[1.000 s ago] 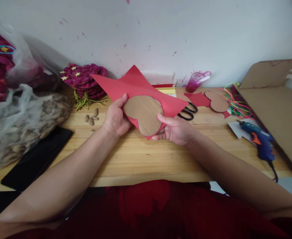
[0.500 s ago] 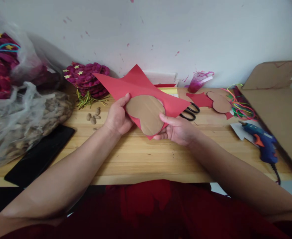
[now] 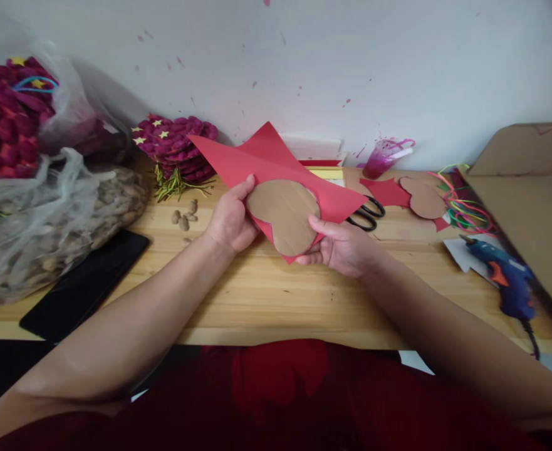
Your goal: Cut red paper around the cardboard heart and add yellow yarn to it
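Observation:
A heart-shaped piece of cardboard (image 3: 282, 216) lies against a sheet of red paper (image 3: 266, 153), and both are held up over the table. My left hand (image 3: 235, 216) grips their left edge, thumb on the front and fingers behind. On the right, my right hand (image 3: 344, 245) pinches the lower edge, its thumb resting on the cardboard and its fingers under the paper. The paper's pointed corners stick out at the top, left and right. Black scissor handles (image 3: 367, 215) show from behind its right corner.
A glue gun (image 3: 504, 275) lies at the right beside an open cardboard box (image 3: 524, 188). Another cardboard heart (image 3: 423, 198), red paper scraps (image 3: 388, 191) and coloured cords (image 3: 468, 207) lie behind. Left are a bag of peanuts (image 3: 69, 232), a black phone-like slab (image 3: 88, 282) and purple-red decorations (image 3: 182, 147).
The whole view has shifted slightly, so things appear a little further right. Both hands keep the same hold on the cardboard heart and red paper.

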{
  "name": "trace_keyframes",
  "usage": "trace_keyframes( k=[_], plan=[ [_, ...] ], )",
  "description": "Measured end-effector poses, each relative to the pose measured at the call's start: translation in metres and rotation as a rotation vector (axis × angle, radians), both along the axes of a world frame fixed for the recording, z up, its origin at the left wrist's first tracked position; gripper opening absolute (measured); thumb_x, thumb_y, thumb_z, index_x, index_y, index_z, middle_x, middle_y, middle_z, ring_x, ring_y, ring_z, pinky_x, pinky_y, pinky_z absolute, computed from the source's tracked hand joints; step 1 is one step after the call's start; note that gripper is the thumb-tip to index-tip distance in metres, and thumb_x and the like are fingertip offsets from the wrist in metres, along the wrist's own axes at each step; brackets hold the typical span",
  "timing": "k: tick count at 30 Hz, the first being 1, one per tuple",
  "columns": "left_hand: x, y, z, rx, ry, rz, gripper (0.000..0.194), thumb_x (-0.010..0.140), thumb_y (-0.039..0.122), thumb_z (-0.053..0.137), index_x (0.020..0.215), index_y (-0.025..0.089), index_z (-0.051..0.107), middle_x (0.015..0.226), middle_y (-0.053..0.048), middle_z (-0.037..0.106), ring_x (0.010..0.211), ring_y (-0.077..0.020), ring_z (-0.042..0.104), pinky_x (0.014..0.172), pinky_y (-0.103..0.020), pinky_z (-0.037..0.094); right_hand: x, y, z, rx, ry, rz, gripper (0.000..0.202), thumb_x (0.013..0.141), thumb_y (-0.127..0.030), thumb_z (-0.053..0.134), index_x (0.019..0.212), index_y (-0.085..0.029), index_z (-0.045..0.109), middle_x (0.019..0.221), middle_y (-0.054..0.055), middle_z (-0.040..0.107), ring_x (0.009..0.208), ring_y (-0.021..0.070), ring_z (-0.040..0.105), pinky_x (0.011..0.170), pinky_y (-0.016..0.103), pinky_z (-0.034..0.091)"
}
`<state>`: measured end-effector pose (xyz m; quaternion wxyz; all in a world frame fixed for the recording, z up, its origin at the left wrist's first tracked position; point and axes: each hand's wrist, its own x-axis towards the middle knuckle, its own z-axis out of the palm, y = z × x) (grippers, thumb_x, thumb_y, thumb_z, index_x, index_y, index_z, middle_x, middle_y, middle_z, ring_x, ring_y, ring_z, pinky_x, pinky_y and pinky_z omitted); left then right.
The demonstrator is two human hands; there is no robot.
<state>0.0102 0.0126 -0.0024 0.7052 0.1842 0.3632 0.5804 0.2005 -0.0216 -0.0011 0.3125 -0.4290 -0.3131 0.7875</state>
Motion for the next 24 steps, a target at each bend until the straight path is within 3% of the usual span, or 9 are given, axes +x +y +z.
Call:
trace_keyframes(
  k=[14, 24],
  plan=[
    [0.0007, -0.0010, 0.0022, -0.017, 0.027, 0.014, 0.021, 0.093, 0.029, 0.055, 0.097, 0.014, 0.069, 0.100, -0.012, 0.077, 0.114, -0.0304, 0.069, 0.108, -0.045, 0.052, 0.0005, 0.0012, -0.0026, 0.003, 0.025, -0.007, 0.025, 0.104, -0.028, 0.051, 0.113, -0.013, 0.068, 0.093, 0.012, 0.079, 0.075, 0.0199, 0.077, 0.063, 0.030, 0.067],
    [-0.0005, 0.0003, 0.0012, -0.014, 0.001, 0.012, 0.022, 0.092, 0.028, 0.057, 0.101, 0.012, 0.068, 0.102, -0.014, 0.076, 0.113, -0.0308, 0.069, 0.107, -0.046, 0.052, 0.0006, 0.0016, -0.0020, -0.005, 0.024, -0.013, 0.025, 0.104, -0.027, 0.050, 0.111, -0.014, 0.069, 0.091, 0.011, 0.080, 0.075, 0.0212, 0.078, 0.062, 0.030, 0.067]
  ],
)
